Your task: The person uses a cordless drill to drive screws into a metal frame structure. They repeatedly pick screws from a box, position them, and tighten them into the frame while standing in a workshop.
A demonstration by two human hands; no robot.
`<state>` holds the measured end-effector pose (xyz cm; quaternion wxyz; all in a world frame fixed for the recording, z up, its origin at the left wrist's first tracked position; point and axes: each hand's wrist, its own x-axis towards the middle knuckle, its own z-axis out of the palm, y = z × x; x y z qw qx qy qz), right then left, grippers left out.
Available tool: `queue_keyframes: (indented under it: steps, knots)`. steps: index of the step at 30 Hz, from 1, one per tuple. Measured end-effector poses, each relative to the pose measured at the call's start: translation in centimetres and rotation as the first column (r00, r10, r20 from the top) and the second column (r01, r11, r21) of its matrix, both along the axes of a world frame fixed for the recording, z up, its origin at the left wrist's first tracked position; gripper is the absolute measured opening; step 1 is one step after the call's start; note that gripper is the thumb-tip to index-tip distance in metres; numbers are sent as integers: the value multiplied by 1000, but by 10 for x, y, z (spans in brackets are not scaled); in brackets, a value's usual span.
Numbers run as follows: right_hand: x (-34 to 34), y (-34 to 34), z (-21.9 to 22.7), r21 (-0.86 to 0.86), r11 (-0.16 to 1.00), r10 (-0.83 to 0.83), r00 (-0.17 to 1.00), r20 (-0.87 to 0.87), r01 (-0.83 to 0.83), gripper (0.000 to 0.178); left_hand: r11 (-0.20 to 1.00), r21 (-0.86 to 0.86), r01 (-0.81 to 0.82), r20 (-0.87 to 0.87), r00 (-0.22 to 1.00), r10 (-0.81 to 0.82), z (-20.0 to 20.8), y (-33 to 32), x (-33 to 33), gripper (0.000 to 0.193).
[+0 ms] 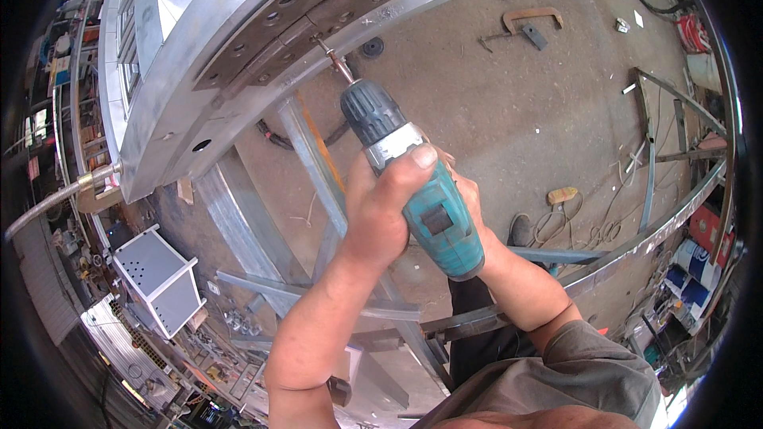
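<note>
Both my hands are on a teal and black cordless drill point(445, 230). My left hand point(377, 210) wraps round its body just behind the silver collar, thumb on top. My right hand point(469, 195) closes round its far right side, partly hidden by the drill body. From the black chuck point(373, 110) a slim bit point(340, 62) points up and left. Its tip meets the lower leaf of a long dark steel hinge point(290, 36), drilled with several holes. That hinge lies against a bright metal frame point(179, 123); whether the tip sits in a screw or a hole I cannot tell.
Galvanized steel bars point(238, 210) cross below the frame on the left. A rusty C-clamp point(532, 14) lies on the concrete floor point(493, 103). A yellowish block point(563, 195) with looped cord is at right, near a curved steel rail point(636, 250). A grey box point(171, 286) stands lower left.
</note>
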<state>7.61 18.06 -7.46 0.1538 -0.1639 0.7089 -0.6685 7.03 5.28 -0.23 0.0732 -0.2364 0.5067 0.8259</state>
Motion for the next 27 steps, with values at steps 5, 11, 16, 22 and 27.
queue_keyframes:
  steps: [5,11,16,22,27]
  knots:
    - [2,1,-1,16,999,45,998,32,-45,56,999,3,-40,37,999,40,2,1,1,40]
    - [4,0,-4,-10,1000,30,998,54,-29,55,999,24,-43,31,999,42,3,0,0,37]
    - [5,1,-6,45,999,28,1000,12,-28,53,1000,-9,13,41,999,-13,3,-2,2,37]
    - [3,1,-7,17,999,51,999,5,-51,49,1000,7,-23,53,998,23,3,-1,1,36]
    - [5,-1,-4,-44,999,16,986,164,-9,43,998,0,-69,42,997,69,2,4,2,35]
